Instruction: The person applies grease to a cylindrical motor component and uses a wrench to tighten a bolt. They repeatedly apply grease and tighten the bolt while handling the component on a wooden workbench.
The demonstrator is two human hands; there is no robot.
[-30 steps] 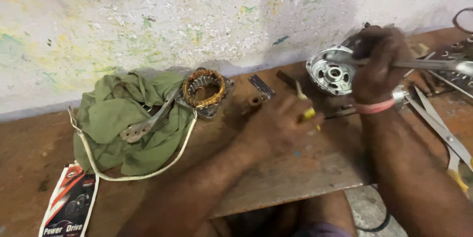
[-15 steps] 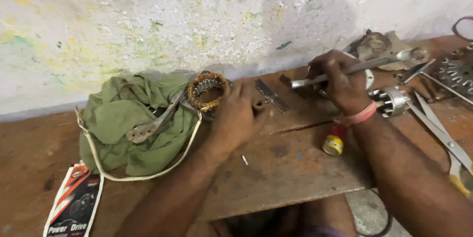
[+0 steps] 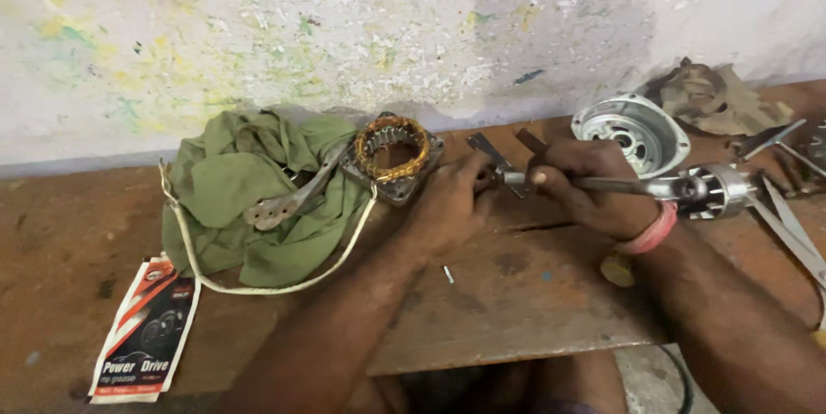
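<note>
Green cloth lies bunched on the wooden counter, against a paint-flecked wall. A flat metal bracket rests on the cloth. Just right of it sits a square stator with copper windings, a white cord looping from it around the cloth. A red, black and white sachet lies at the counter's near left edge. A round cast-metal housing stands further right, with a crumpled brown rag behind it.
</note>
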